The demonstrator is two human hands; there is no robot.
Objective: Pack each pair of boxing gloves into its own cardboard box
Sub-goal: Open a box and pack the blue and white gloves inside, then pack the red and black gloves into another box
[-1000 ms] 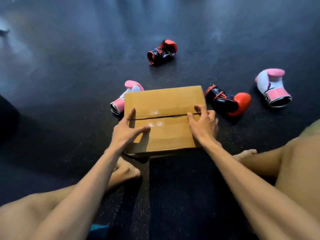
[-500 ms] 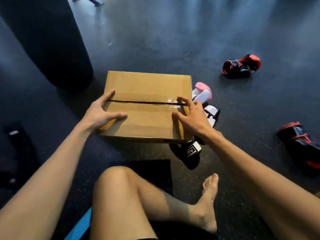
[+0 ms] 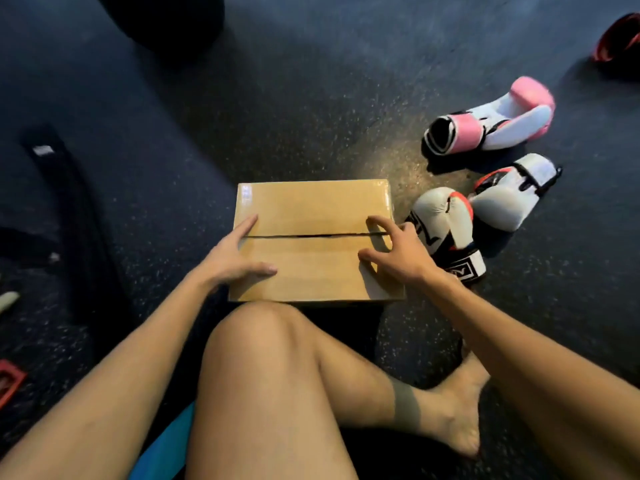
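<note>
A brown cardboard box (image 3: 311, 206) lies on the dark floor just beyond my knee, its two top flaps closed with a thin seam across the middle. My left hand (image 3: 235, 258) rests flat on the lid's left side, fingers spread. My right hand (image 3: 391, 251) presses on the right side, fingertips at the seam. To the right of the box lie two white gloves (image 3: 446, 226) (image 3: 509, 195) side by side. A pink and white glove (image 3: 491, 123) lies farther back. A red and black glove (image 3: 620, 39) shows at the top right edge.
My bent leg and bare foot (image 3: 457, 414) fill the foreground. A black punching bag base (image 3: 166, 19) stands at the top left. A black strap (image 3: 69, 188) lies on the floor at left, a red item (image 3: 8, 379) at the left edge, something blue (image 3: 166, 445) under my leg.
The box has slid to my left and nearer, both hands still on its lid. The view has swung, so the white pair now shows beside the box and the red gloves have shifted out right.
</note>
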